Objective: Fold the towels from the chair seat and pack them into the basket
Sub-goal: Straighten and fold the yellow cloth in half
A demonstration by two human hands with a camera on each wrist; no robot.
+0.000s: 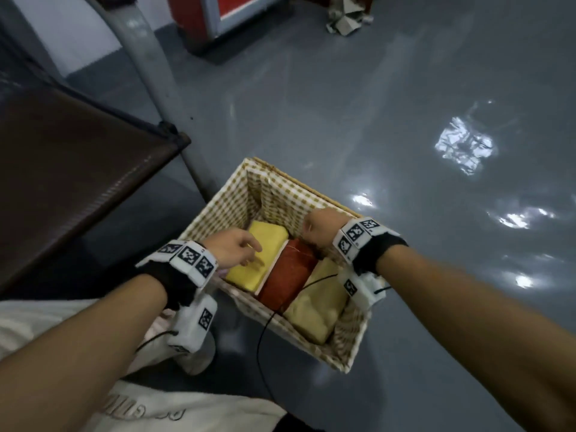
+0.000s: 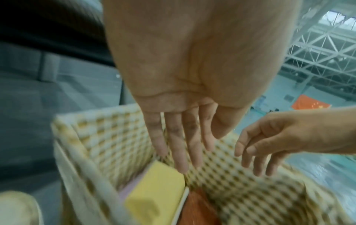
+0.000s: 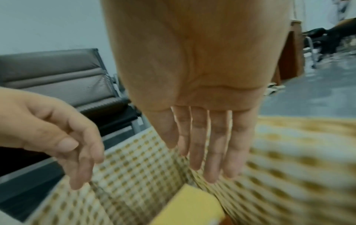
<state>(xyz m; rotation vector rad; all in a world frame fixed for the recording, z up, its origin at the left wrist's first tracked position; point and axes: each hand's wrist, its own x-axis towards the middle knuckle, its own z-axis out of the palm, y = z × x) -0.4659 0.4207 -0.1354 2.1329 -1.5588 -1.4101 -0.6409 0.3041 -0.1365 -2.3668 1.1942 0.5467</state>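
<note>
A wicker basket [image 1: 237, 198] with a checked liner stands on the floor. Inside lie three folded towels side by side: a bright yellow towel [image 1: 258, 260], a rust-red towel [image 1: 286, 279] and a tan towel [image 1: 314, 307]. My left hand [image 1: 237, 247] hovers over the yellow towel [image 2: 154, 191] with straight fingers [image 2: 179, 144], holding nothing. My right hand [image 1: 314, 229] hangs over the far end of the red towel, its fingers [image 3: 213, 144] straight and empty. The yellow towel [image 3: 190, 208] shows below them.
A dark brown chair seat [image 1: 71, 169] with a grey metal leg [image 1: 156, 79] stands left of the basket. A black cable [image 1: 265, 332] trails over the basket's near rim. Crumpled paper [image 1: 346, 17] and a red cabinet [image 1: 218, 17] lie far back on the grey floor.
</note>
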